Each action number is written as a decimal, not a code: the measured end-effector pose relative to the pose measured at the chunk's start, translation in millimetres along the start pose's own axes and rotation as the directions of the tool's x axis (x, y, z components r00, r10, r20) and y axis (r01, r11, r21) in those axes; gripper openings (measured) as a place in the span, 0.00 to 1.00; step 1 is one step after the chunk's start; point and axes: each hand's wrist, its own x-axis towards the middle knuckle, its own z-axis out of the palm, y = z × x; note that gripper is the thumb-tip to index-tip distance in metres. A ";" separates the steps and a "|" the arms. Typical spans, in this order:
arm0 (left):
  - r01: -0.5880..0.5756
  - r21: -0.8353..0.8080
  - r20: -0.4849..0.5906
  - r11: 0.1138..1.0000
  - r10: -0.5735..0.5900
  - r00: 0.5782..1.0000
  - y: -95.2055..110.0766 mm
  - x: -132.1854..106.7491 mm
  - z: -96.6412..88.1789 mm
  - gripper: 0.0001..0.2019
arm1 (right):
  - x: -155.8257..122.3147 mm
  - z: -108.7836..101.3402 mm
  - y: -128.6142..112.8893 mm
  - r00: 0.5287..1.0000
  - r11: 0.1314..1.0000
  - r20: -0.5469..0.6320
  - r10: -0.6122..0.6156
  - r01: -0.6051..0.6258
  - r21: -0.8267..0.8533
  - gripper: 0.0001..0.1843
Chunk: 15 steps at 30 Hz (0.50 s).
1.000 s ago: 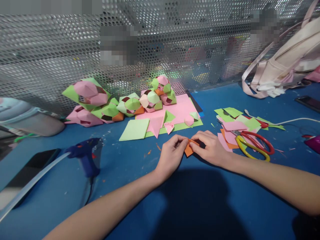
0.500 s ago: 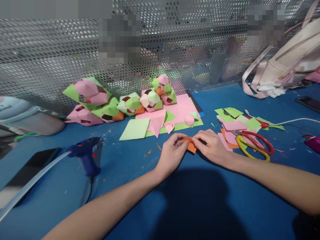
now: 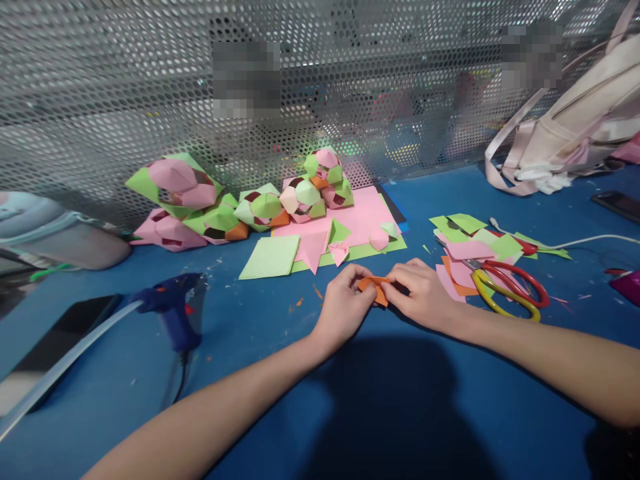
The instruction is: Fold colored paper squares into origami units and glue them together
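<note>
A small piece of orange paper (image 3: 381, 295), creased and partly hidden by fingers, is pinched between both hands just above the blue table. My left hand (image 3: 346, 299) is closed on its left side, thumb across the front. On the other side, the thumb and fingers of my right hand (image 3: 417, 293) press the paper's upper right edge. Beyond the hands lie a folded pink piece (image 3: 339, 253), a pink triangle (image 3: 313, 251) and a stack of light green squares (image 3: 270, 256). Red-and-yellow-handled scissors (image 3: 510, 287) rest to the right of my right hand.
Paper balls (image 3: 175, 193) line the perforated metal screen (image 3: 100, 100). A blue glue gun (image 3: 173, 310) and a dark phone (image 3: 60, 343) lie at left, near a lidded container (image 3: 65, 233). Paper scraps (image 3: 467, 250), a white cable (image 3: 590, 240) and a pale backpack (image 3: 565, 133) are at right.
The orange paper has tilted and been bent between my fingers, so more of a fold shows along its top. Both hands stay in nearly the same place.
</note>
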 end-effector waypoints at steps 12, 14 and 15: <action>-0.064 0.123 -0.002 0.990 0.065 0.998 -2.1 0.4 -1.0 0.04 | -0.7 -1.1 0.7 0.999 1.000 0.051 0.012 -0.013 0.004 0.11; -0.076 0.147 -0.011 0.986 0.078 0.997 -1.4 0.2 -2.0 0.05 | -0.1 -3.3 -0.3 0.998 1.000 0.066 0.013 -0.014 0.015 0.10; -0.083 0.163 -0.012 0.983 0.087 0.996 -1.0 0.1 -2.5 0.05 | 0.2 -3.9 -0.6 0.998 1.000 0.067 0.016 -0.017 0.017 0.10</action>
